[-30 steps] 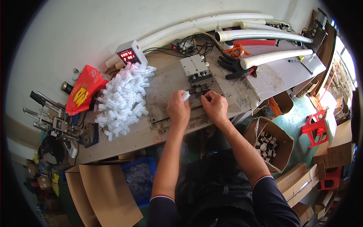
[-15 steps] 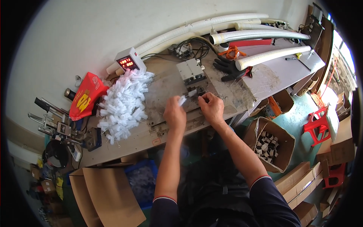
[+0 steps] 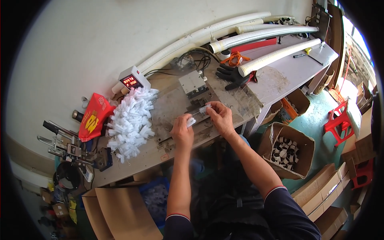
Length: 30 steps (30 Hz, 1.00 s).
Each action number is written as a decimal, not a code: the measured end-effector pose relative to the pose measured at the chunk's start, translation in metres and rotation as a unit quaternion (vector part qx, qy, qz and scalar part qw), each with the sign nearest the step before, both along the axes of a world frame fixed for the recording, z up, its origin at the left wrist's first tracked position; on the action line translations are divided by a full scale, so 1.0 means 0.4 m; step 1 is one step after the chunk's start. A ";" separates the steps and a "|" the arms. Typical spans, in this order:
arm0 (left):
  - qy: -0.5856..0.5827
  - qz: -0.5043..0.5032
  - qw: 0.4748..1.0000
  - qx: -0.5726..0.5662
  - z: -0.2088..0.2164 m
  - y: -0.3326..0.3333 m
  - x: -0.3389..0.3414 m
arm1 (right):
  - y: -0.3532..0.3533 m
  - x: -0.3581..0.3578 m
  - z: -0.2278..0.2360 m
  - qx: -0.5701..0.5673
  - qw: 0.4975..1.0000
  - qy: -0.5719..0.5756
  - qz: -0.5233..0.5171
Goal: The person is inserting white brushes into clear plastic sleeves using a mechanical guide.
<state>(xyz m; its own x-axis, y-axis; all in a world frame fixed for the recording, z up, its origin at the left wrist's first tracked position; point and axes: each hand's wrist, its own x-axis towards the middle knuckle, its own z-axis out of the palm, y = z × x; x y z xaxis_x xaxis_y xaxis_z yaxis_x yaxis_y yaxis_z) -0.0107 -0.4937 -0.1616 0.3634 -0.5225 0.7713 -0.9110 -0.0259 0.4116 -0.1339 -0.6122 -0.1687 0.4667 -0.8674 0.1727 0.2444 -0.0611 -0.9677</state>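
My left hand is closed above the bench's front edge, with a tuft of white bristles sticking out between its fingers. My right hand pinches a small white-bristled brush beside its fingertips. A thin wire stem runs from this brush toward my left fingers; whether they touch it I cannot tell. Just beyond both hands sits a small metal machine with a pale block on top. To the left lies a large heap of white bristle brushes.
A counter box with red digits stands behind the heap, near a red bag. A black glove and long white tubes lie at the right. Below are a carton of short tube pieces and a blue crate.
My hands have come nearer to me, away from the machine. A bristled brush with its wire stem now shows at my right fingertips. The whole view has shifted slightly.
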 end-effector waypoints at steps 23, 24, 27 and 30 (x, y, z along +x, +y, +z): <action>0.044 0.086 0.991 0.091 -0.027 0.015 0.016 | 0.012 0.006 0.001 -0.011 0.999 0.048 -0.017; 0.046 0.088 0.991 0.092 -0.028 0.013 0.016 | 0.011 0.007 -0.002 -0.014 0.999 0.050 -0.016; 0.039 0.084 0.990 0.103 -0.027 0.005 0.018 | 0.009 0.011 -0.007 -0.027 0.998 0.054 -0.027; 0.047 0.071 0.988 0.128 -0.022 -0.004 0.017 | 0.008 0.008 -0.001 -0.042 0.995 0.081 -0.030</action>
<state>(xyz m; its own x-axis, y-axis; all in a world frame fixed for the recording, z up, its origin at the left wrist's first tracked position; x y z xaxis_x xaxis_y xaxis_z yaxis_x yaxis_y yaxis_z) -0.0039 -0.4953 -0.1704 0.5111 -0.6344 0.5799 -0.8485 -0.2648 0.4581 -0.1306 -0.6088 -0.1691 0.4424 -0.8800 0.1729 0.0783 -0.1541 -0.9849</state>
